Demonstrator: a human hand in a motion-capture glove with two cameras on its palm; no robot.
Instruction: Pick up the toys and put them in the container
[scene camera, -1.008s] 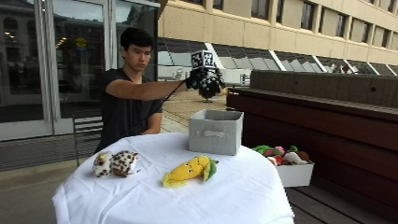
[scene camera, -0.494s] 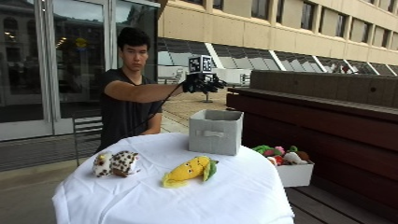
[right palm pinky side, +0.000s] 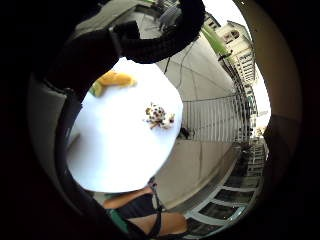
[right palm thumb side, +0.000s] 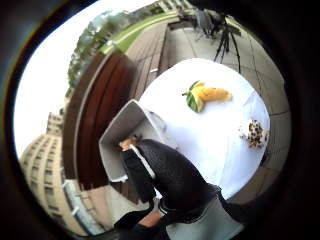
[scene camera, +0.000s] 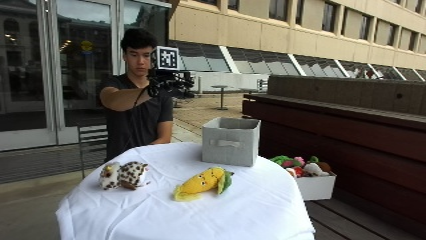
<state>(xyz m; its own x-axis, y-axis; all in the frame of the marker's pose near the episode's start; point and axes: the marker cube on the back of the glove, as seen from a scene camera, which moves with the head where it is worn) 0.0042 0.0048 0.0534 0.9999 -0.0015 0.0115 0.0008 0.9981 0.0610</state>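
Soft, even outdoor daylight, no hard shadows.
White tablecloth (scene camera: 200, 210) glared nearly blown out; palm views bent strongly at edges, rims black.

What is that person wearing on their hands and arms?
The right hand wears a black glove with bulky black gear strapped on; the thumb side palm view shows smooth black fingers with a thin white stripe and a grey cuff. The other hand is not visible in the outside view. The person wears a dark short-sleeved T-shirt, so the arms are uncovered below the sleeves.

Yellow-green corn toy (scene camera: 201, 183) – brown-spotted white plush (scene camera: 124, 175) – grey container (scene camera: 230, 141).
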